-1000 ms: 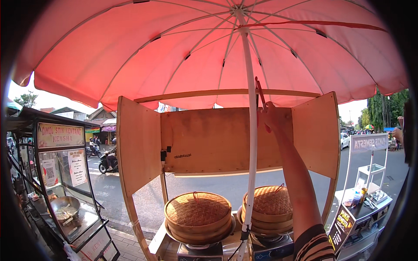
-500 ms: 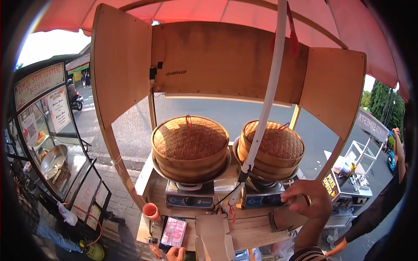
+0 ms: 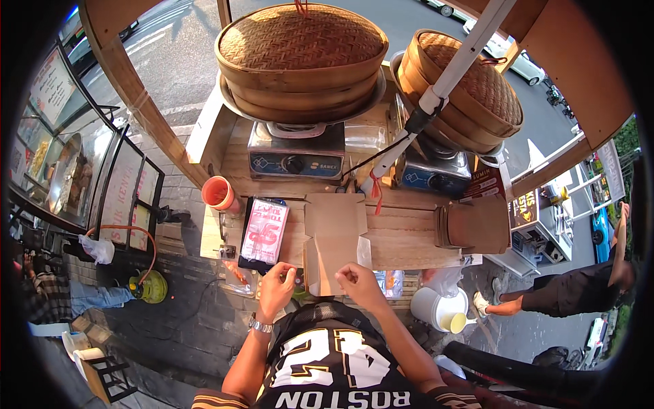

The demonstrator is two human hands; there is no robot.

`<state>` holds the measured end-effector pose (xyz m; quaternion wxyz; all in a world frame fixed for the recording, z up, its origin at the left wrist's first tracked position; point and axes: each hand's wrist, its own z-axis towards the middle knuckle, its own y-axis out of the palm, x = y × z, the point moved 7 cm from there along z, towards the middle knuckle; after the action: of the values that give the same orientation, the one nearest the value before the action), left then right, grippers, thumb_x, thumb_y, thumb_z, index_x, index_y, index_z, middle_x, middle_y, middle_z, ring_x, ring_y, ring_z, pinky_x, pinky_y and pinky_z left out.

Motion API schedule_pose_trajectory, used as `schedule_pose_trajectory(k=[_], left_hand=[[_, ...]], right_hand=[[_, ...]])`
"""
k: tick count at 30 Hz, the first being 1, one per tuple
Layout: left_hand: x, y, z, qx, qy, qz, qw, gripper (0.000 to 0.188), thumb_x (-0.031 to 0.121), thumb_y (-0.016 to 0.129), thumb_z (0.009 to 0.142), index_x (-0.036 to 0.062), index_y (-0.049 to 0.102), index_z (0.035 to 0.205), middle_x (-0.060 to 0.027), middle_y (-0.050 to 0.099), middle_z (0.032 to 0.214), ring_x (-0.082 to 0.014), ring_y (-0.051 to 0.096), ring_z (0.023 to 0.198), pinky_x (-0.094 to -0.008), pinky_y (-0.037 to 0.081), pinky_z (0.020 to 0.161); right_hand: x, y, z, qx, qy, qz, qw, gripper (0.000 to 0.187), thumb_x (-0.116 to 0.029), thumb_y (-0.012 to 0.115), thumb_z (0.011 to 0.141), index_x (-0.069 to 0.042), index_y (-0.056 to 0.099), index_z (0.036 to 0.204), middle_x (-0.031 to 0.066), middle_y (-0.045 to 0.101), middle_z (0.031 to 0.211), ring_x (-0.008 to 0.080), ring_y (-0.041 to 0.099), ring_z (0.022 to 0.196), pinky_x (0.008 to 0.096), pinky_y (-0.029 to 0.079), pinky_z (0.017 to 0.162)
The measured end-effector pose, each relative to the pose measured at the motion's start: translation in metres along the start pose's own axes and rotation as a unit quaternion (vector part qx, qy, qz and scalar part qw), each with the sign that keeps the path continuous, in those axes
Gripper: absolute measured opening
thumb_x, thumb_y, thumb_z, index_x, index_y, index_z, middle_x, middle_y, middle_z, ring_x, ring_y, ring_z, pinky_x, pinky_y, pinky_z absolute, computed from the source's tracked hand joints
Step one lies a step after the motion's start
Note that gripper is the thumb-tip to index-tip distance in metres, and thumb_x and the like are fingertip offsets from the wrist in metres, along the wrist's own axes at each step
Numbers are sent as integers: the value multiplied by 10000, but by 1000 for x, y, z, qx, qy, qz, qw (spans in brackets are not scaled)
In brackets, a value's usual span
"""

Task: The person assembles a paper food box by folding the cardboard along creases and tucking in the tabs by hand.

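Note:
An unfolded brown cardboard food box [image 3: 335, 228] lies on the wooden counter in front of me. At its near left side is my left hand [image 3: 276, 289], fingers curled together, with nothing visible in them. My right hand [image 3: 360, 285] is over the near right part of the box, its fingers also curled and nothing showing between them. Whether either hand touches the cardboard, I cannot tell. Left of the box lies a flat plastic-wrapped packet [image 3: 265, 232] with red and white print, on top of something dark.
Two round bamboo steamers [image 3: 303, 65] [image 3: 470, 88] stand on tabletop gas stoves [image 3: 296, 150] at the back. An orange cup [image 3: 219, 194] is at left, stacked brown boxes [image 3: 477, 223] at right. A white pole [image 3: 446, 85] slants across. A white bucket [image 3: 436, 307] stands below, right.
My view has tilted down toward the counter. My right hand has come from beside the right stove to the cardboard box. My left hand is still near the packet.

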<state>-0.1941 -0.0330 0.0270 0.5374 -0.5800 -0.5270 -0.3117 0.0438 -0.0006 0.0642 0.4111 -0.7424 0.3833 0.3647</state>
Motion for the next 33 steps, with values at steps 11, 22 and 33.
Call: schedule_pose_trajectory(k=[11,22,33], left_hand=[[1,-14,-8,41,14,-63,997,180,167,628,1037,10,714,1017,-27,691,784,-78,627,642,-256,487,575],[34,3,-6,6,70,-48,996,139,125,637,1029,5,705,1014,-40,673,800,-84,603,650,-259,480,589],[138,123,64,-142,95,206,964,359,333,716,915,-19,737,848,-200,696,694,-372,695,665,-435,557,663]], right_hand=[[12,-51,21,355,-76,-274,891,521,-416,878,814,-45,573,1017,141,661,979,350,649,859,467,525,760],[49,-78,31,270,-104,-243,926,237,-133,796,887,52,648,870,202,649,924,348,622,778,445,496,692],[-22,-50,-29,318,-334,-201,864,117,-27,742,890,-22,699,998,153,628,889,352,639,760,425,520,685]])
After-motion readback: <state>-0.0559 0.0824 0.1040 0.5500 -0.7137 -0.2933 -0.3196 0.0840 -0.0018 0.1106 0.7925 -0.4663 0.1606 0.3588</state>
